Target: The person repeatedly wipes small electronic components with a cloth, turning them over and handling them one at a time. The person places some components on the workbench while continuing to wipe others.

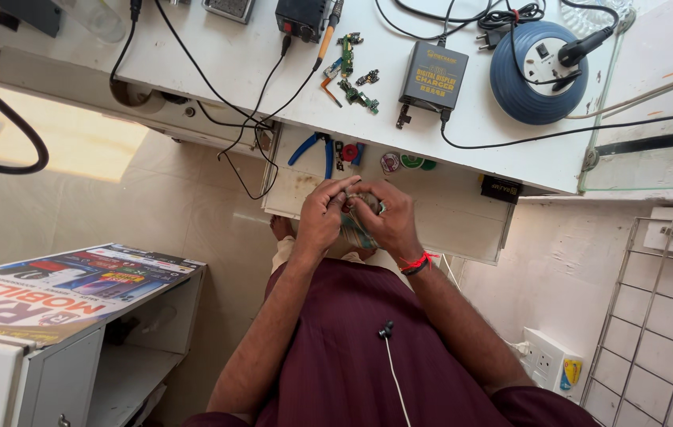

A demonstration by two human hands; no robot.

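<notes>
Both your hands close round one small flat greenish object [358, 229], held above the open drawer [463, 225]: left hand [322, 215] and right hand [388, 221] pinch its edges. It looks light, thin and likely fragile; hold its rim gently.

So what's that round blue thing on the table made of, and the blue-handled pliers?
The round blue thing looks like smooth hard plastic: even colour, soft shine, a white socket plate on top. The pliers seem to have rubbery or plastic blue grips; their jaws are too small to tell, probably metal. The table looks like glossy white laminate.
</notes>
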